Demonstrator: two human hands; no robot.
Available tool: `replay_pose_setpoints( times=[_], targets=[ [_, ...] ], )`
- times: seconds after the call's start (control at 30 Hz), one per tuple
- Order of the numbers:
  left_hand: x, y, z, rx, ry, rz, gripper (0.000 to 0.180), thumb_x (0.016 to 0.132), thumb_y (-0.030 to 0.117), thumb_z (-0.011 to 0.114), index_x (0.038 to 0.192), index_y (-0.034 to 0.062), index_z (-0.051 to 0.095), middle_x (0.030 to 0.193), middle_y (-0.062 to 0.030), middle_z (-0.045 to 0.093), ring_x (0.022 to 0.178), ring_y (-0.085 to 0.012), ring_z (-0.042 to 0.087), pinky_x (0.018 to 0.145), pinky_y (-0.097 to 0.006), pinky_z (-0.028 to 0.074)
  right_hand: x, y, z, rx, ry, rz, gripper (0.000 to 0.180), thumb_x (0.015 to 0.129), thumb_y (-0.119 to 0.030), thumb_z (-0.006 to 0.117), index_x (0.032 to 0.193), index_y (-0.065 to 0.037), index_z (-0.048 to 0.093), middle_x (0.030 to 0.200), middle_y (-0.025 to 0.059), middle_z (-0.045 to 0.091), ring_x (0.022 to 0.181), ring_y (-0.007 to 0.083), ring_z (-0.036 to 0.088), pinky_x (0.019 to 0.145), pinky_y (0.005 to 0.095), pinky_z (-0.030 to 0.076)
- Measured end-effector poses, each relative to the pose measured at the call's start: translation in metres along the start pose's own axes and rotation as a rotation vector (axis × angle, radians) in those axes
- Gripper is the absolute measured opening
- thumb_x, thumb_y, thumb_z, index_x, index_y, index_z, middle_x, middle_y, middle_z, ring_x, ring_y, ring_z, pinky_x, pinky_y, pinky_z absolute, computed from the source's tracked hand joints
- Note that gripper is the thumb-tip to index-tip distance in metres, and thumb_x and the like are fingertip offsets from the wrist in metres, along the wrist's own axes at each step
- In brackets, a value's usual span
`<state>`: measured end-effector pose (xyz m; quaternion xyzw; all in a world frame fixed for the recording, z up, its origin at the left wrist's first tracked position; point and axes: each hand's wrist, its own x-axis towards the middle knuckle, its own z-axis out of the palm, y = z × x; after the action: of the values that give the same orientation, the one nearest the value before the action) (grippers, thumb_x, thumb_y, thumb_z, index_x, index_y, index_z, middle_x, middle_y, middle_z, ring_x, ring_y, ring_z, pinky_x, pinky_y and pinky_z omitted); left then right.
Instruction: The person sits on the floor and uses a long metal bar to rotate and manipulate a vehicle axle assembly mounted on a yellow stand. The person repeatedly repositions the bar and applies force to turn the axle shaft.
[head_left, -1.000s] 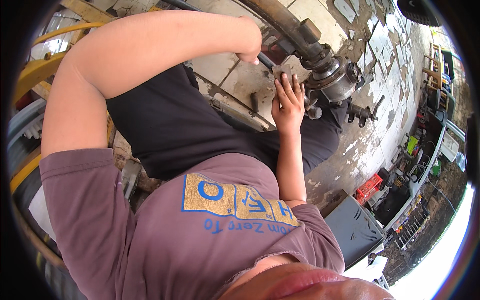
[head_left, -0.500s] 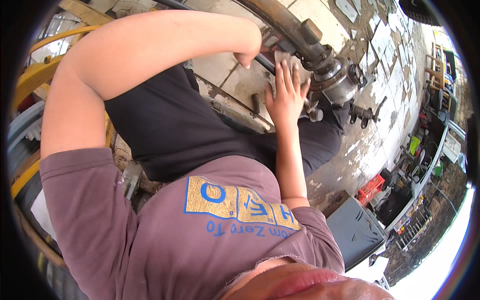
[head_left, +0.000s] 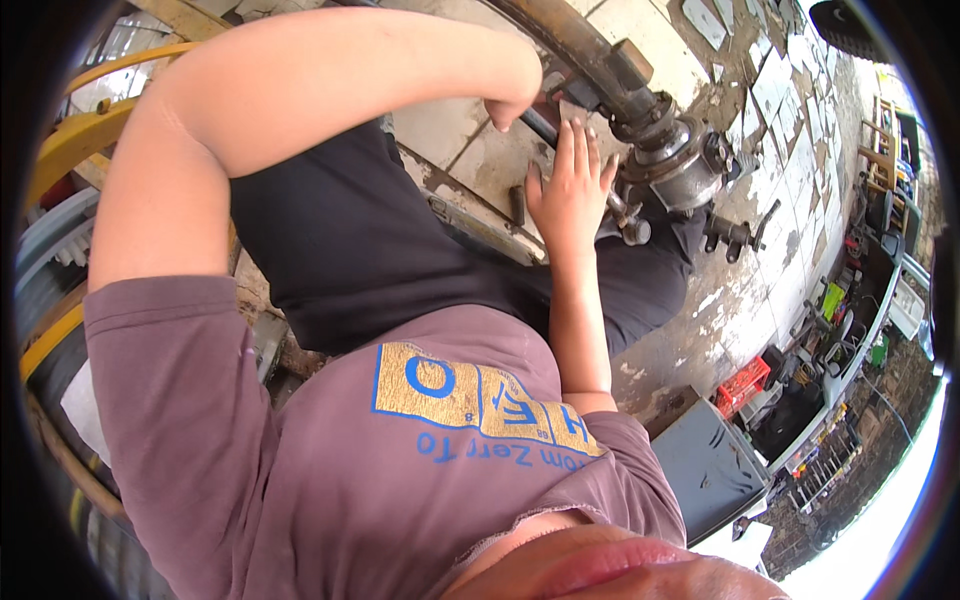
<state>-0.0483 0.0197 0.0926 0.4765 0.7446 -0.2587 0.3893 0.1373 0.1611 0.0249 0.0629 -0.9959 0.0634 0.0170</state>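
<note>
The person bends over a rusty axle assembly (head_left: 640,110) that runs across the top of the view from about 11 o'clock down toward 2 o'clock, ending in a grey metal hub (head_left: 680,165) with bolts and small fittings sticking out. It lies low over a floor (head_left: 460,130) of cracked, stained tiles, so both arms have to reach down and forward past the body.

The right hand (head_left: 572,185) lies flat and open, its fingers (head_left: 580,140) spread and pointing up toward 12 o'clock, the tips touching the shaft just beside the hub. The open, pressing pose looks like a bracing hold: it seems to steady the part rather than grip it.

The left hand (head_left: 515,100) comes in from 10 o'clock at the end of a sharply bent arm and is curled into a fist, fingers together, just at the shaft's near side. It seems closed on something there, perhaps a dark bar (head_left: 535,125) beside the shaft, but the knuckles hide what is in the grasp, so that cannot be told.

Yellow curved metal rails (head_left: 80,140) stand at 9 o'clock. At 4 o'clock, well apart from the work, sit a red crate (head_left: 742,385) and a dark grey box (head_left: 708,465), with cluttered shelves (head_left: 850,320) beyond them.
</note>
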Motion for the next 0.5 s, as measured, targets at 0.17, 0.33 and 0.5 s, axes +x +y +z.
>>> replay_pose_setpoints(
  times=[0.17, 0.33, 0.5],
  targets=[
    [0.001, -0.001, -0.008, 0.019, -0.078, 0.021, 0.058, 0.107, 0.064, 0.064, 0.138, 0.0188, 0.082, 0.138, -0.0072, 0.081, 0.128, -0.0367, 0.074, 0.110, -0.055, 0.058, 0.019, 0.005, 0.001, -0.070, 0.000, 0.010, 0.086, 0.091, -0.029, 0.077, 0.167, -0.004, 0.047, 0.171, 0.0152, 0.054, 0.161, 0.0369, 0.048, 0.134, 0.0745, 0.022],
    [-0.001, -0.002, -0.003, 0.004, -0.045, -0.002, 0.058, 0.106, 0.062, 0.065, 0.140, 0.0181, 0.081, 0.141, -0.0078, 0.079, 0.129, -0.0369, 0.074, 0.111, -0.055, 0.058, 0.001, 0.004, 0.008, 0.001, 0.011, 0.022, 0.086, 0.091, -0.030, 0.079, 0.167, -0.004, 0.047, 0.171, 0.0162, 0.053, 0.160, 0.0368, 0.050, 0.134, 0.0732, 0.023],
    [0.003, -0.004, 0.003, -0.012, -0.002, 0.040, 0.056, 0.104, 0.063, 0.067, 0.130, 0.0164, 0.086, 0.130, -0.0083, 0.083, 0.124, -0.0354, 0.076, 0.110, -0.052, 0.058, 0.030, 0.004, 0.008, -0.051, 0.027, 0.032, 0.075, 0.088, -0.027, 0.079, 0.157, -0.007, 0.058, 0.157, 0.0125, 0.067, 0.144, 0.0334, 0.064, 0.128, 0.0713, 0.036]
  ],
)
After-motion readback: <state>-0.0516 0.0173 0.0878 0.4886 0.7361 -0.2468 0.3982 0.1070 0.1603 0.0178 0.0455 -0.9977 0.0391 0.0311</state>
